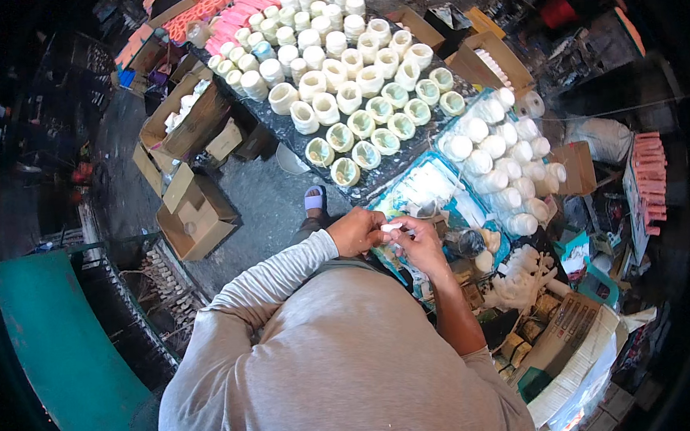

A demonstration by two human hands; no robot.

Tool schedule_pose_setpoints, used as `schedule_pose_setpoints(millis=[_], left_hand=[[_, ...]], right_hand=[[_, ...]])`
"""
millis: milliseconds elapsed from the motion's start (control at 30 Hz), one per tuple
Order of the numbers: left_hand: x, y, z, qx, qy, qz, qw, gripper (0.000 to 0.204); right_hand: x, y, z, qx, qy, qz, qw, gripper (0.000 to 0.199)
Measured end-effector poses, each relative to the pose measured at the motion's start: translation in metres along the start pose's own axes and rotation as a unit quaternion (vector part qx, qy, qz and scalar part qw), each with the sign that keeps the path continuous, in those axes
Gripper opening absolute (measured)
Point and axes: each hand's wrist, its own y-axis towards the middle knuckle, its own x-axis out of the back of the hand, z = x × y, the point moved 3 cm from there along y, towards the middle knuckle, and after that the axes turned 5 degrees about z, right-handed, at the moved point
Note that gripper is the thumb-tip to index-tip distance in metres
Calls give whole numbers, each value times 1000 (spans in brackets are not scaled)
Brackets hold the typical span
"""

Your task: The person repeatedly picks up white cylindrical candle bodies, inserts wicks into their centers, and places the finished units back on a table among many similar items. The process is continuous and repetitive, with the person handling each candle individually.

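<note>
Close in front of my body, my left hand (pixel 354 232) and my right hand (pixel 419 246) meet fingertip to fingertip. Between them is a small white piece (pixel 391 227), too small to name by kind. The thumb and fingers of my right hand pinch it. My left fingers are closed against its near end. Just beyond the hands lies a blue-edged work surface (pixel 403 190) smeared with white. To its right stand rows of white, rounded cylindrical pieces (pixel 495 181).
A dark table (pixel 272 125) ahead bears many hollow cream-coloured cups (pixel 345 172) and pink pieces (pixel 242 18). Open cardboard boxes (pixel 195 217) sit on the floor at left. A green curved panel (pixel 61 351) is at lower left. White scraps (pixel 523 277) and a carton (pixel 566 336) crowd my right side.
</note>
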Motion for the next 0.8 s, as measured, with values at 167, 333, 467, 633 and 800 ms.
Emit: schedule_pose_setpoints(millis=[167,333,467,633,800], left_hand=[[99,-22,67,19,160,-246,956,21],[250,-7,127,37,363,-315,876,34],[302,39,148,-23,414,-178,892,24],[321,60,160,-115,419,-105,895,17],[330,72,162,-109,339,-41,933,16]], right_hand=[[-14,47,10,-43,-145,-133,980,25],[-44,123,26,11,-195,-135,971,29],[-84,193,66,119,-276,-138,944,25],[-121,264,105,133,-343,-170,914,18],[-136,302,112,87,-386,-164,904,18]])
